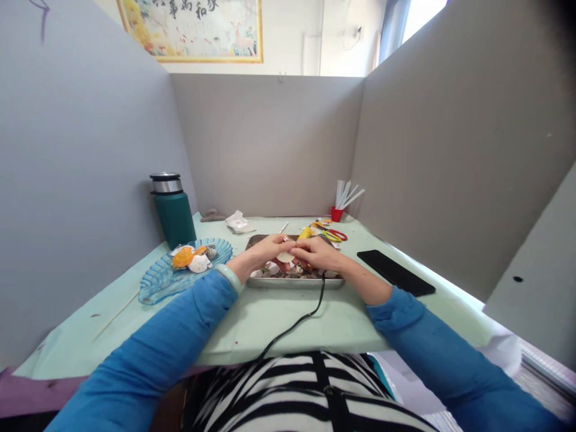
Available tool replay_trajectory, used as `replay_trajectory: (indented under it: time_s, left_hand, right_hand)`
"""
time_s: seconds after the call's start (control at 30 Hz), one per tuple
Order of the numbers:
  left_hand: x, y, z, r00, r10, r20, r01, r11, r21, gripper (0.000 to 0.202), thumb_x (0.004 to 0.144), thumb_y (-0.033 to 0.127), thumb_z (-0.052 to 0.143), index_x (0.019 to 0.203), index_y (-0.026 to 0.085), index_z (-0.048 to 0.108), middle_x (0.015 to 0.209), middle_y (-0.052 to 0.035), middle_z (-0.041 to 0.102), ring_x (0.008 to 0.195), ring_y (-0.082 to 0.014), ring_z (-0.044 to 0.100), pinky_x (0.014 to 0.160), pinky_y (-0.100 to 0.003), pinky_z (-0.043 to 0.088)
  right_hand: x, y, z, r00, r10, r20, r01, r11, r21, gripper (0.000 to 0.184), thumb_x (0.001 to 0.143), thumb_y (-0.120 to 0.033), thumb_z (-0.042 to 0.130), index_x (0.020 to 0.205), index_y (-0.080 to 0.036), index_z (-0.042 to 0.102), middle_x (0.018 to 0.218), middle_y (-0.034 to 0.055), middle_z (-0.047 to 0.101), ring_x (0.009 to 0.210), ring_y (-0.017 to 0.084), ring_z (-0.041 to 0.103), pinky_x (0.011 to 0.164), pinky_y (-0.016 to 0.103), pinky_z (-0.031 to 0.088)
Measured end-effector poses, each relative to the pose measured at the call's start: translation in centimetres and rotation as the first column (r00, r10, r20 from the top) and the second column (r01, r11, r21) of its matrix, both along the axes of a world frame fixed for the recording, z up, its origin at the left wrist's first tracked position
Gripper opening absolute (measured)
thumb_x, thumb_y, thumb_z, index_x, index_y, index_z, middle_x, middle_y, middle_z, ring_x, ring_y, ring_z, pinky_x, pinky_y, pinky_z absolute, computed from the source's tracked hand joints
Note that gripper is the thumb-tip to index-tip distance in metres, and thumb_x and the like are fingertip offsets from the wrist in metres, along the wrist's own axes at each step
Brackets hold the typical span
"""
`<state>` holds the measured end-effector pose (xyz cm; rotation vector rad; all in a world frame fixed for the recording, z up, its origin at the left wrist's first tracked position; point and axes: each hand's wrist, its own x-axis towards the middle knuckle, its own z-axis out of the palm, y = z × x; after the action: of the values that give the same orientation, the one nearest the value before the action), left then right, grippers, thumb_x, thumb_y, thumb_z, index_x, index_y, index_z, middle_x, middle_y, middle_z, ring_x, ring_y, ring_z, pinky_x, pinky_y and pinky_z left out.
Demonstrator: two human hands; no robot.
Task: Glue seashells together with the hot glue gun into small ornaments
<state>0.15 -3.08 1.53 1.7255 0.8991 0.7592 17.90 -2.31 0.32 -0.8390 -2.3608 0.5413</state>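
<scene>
Both hands meet above a metal tray [292, 283] of small shells and stones. My left hand [269, 249] is closed, its fingertips pinching a pale, rounded piece that looks like a shell [285, 257]. From the other side my right hand [319, 253] closes its fingers on the same piece. Just behind the hands lies a yellow tool, apparently a glue gun [305, 233], partly hidden by my right hand. A black cord [294, 324] runs from the tray across the table towards my body. The fingers cover part of the shell.
At the left stand a green bottle [174, 217] and a blue shell-shaped dish [157, 287] with orange and white shells; a thin stick [114, 316] lies nearby. Behind are crumpled white wrapping [239, 222], pliers [335, 234] and a red cup [336, 215] of translucent sticks. A black slab [396, 273] lies right.
</scene>
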Motion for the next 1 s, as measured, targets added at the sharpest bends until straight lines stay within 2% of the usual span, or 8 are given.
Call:
replay_trajectory:
  time_s: [0.47, 1.0]
  left_hand:
    - [-0.29, 0.45, -0.35, 0.997, -0.019, -0.069, 0.022, 0.999, 0.034, 0.034, 0.075, 0.046, 0.053, 0.079, 0.013, 0.052, 0.07, -0.0058, 0.061, 0.046, -0.0114, 0.057, 0.045, -0.023, 0.046]
    - [-0.14, 0.24, -0.21, 0.998, -0.002, -0.067, 0.003, 1.0, 0.023, 0.033, 0.074, 0.046, 0.053, 0.079, 0.014, 0.051, 0.07, -0.0043, 0.06, 0.046, -0.0105, 0.057, 0.046, -0.024, 0.046]
  right_hand:
    - [-0.06, -0.12, 0.12, 0.997, -0.005, 0.073, 0.0, 0.997, 0.074, 0.029, 0.083, -0.037, 0.042, 0.071, -0.015, 0.056, 0.052, -0.002, 0.055, 0.048, 0.008, 0.046, 0.047, 0.019, 0.031]
    - [0.0, -0.21, 0.23, 0.997, -0.012, 0.076, 0.006, 0.997, 0.076, 0.029, 0.083, -0.037, 0.042, 0.071, -0.014, 0.056, 0.053, -0.0018, 0.055, 0.049, 0.008, 0.045, 0.047, 0.019, 0.03]
